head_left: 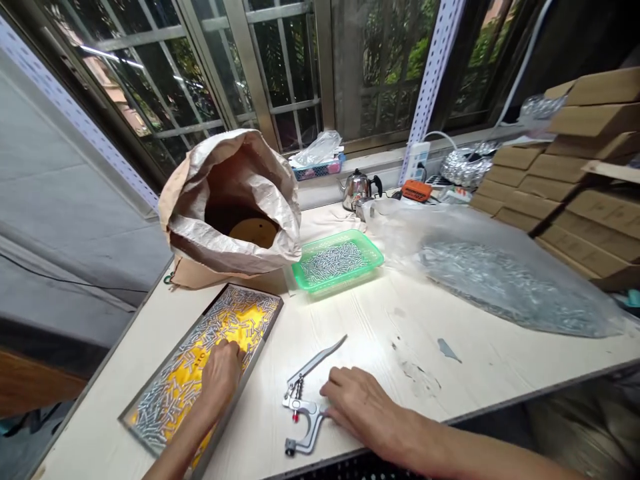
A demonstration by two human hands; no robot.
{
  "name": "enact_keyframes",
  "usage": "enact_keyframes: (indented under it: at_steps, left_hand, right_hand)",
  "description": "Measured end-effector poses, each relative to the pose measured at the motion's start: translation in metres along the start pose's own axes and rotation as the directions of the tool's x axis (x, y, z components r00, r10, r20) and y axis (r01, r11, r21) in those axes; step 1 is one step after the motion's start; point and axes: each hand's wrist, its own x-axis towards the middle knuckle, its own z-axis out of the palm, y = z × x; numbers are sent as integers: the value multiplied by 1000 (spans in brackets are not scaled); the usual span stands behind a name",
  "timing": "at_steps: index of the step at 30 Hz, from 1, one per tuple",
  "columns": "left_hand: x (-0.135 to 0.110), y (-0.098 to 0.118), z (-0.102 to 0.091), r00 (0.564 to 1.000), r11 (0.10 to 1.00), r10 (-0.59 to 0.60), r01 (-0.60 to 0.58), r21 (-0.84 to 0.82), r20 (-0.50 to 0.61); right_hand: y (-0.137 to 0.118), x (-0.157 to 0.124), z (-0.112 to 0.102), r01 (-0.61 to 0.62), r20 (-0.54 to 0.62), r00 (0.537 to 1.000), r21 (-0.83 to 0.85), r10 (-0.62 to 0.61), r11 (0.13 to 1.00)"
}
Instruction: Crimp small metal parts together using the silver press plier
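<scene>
My left hand (220, 375) rests in a shallow metal tray (253, 360) with a yellow floor, strewn with several small metal pins; its fingers curl down onto the pins. My right hand (359, 404) lies on the white table beside a metal hand press plier (306, 399), fingers bent and touching its handle near the red-tipped head. The plier lies flat with its long lever pointing up and to the right.
A green plastic basket (371, 248) of pins sits behind, with an open paper sack (235, 200) to its left. A clear plastic bag (505, 280) of metal parts lies at right, beside stacked cardboard boxes (585, 180). A kettle (356, 188) stands by the window.
</scene>
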Motion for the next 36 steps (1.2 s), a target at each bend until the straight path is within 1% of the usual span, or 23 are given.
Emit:
enact_keyframes:
  at_steps: [2,4,7,9,11,13,15,16,17,18,19,20,21,22,24,26,29,32,36]
  left_hand:
    - [-5,1,3,1000,999,21,-20,39,-24]
    - [-9,0,8,998,998,34,-31,62,-48]
    - [-11,-3,17,992,993,72,-62,98,-104]
    - [-12,-5,18,984,990,104,-89,112,-143]
    - [-17,-5,13,972,988,135,-117,104,-190]
    - [-27,-3,0,951,986,167,-155,67,-262]
    - [-42,4,-14,919,979,171,-198,-40,-355]
    - [-51,9,-20,919,964,149,-217,-152,-365]
    - [-60,15,-23,935,928,99,-211,-308,-340]
    - [-69,22,-24,966,857,79,-192,-479,-245]
    - [-78,28,-23,989,771,77,-137,-621,-123]
    - [-88,35,-19,996,691,86,-67,-720,-10]
    - [-97,41,-13,992,623,106,-7,-782,75]
    - [-105,46,-5,984,571,119,39,-820,130]
    - [-117,52,10,979,520,123,77,-851,164]
    - [-123,54,23,979,514,114,86,-853,168]
    - [-123,52,33,975,558,123,86,-825,185]
    - [-119,51,35,974,636,126,67,-768,189]
    - [-115,53,33,972,735,135,32,-677,192]
  right_hand:
    - [4,-9,13,-57,2,998,4,57,998]
    - [9,-15,27,-96,-28,995,-9,96,995]
    - [13,-18,44,-127,-102,987,-48,121,991]
    - [15,-19,49,-130,-123,985,-60,122,990]
    - [16,-20,50,-114,-138,985,-53,105,992]
    - [16,-21,49,-85,-160,984,-47,77,995]
    - [18,-22,49,-68,-171,984,-61,57,996]
    - [19,-22,50,-68,-166,985,-80,54,994]
    - [21,-21,52,-71,-161,986,-101,54,992]
    - [22,-20,55,-68,-157,986,-121,49,990]
    - [24,-19,58,-63,-158,987,-141,40,988]
    - [25,-19,60,-56,-164,986,-158,30,986]
    - [26,-18,63,-50,-174,985,-174,19,983]
    - [26,-18,64,-47,-187,982,-191,10,981]
    - [26,-19,66,-43,-209,978,-216,-3,975]
    - [26,-19,66,-39,-218,976,-223,-10,974]
    - [24,-20,65,-40,-223,975,-214,-9,976]
    - [23,-21,64,-44,-228,974,-217,-6,975]
    - [22,-20,63,-50,-223,975,-237,-4,970]
